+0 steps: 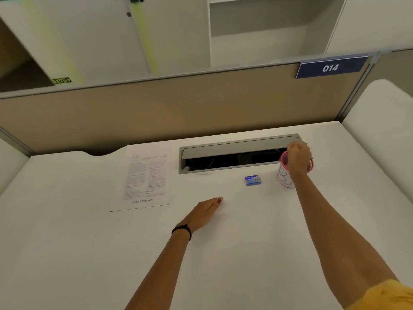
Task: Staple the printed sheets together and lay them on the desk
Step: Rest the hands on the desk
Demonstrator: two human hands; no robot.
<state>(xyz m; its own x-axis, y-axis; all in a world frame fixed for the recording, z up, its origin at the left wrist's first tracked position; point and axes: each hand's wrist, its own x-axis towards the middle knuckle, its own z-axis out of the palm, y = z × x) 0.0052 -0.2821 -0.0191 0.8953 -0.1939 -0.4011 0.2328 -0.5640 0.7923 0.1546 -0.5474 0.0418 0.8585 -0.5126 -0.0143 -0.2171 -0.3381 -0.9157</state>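
Right hand (298, 157) dipped, clenched, into the cup (283, 175), best lifting straight out; left hand (204, 212) rested released on the tabletop (245, 242).

Right hand (298, 158) over cup (283, 175); sheets (145, 177) flat on desk (223, 253).

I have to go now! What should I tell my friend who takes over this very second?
Left hand: flat on the desk, holding nothing.
Right hand: closed over the pink-rimmed cup; what its grip holds is hidden.
Printed sheets: lying at the desk's back left, untouched.
Blue staple box: between sheets and cup.
No stapler is in view.
Done: nothing visible. Left: staple the sheets, lay them down.
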